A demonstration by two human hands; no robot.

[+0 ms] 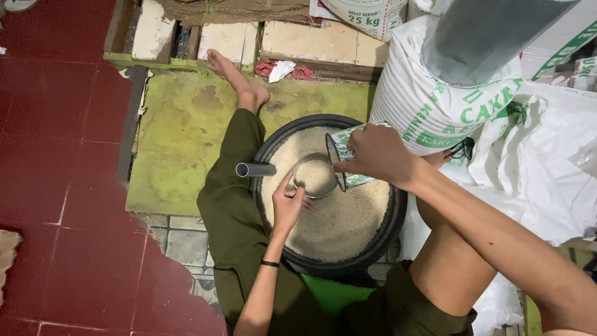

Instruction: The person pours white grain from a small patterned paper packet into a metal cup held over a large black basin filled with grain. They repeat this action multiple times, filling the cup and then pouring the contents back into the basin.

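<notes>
2 hands meet over a round black basin (393, 224) heaped with pale grain (342, 218), which sits on the floor between the person's bent legs. The left hand (287, 202) rests low on the grain, fingers curled closed around the near rim of a small metal scoop (314, 176) already full of grain; its tubular handle (255, 169) runs out level to the left of that hand, so the scoop's long axis lies roughly side to side across the basin. The right hand (373, 154) sits just beyond and to the right of the scoop, gripping the mouth of a small printed bag (348, 158) held tilted, its opening turned toward the scoop and almost touching its far rim. The left hand is the nearer one to the scoop bowl; the right forearm comes in steeply from the lower right, wrist bent down, while the left forearm rises straight from below, a dark band at the wrist. Farther right of the right hand stand large white sacks (429, 106) with green print, and a grey metal chute (479, 37) hangs above them. Left of the left hand lie a green mat (180, 137) and red floor tiles (62, 155).
</notes>
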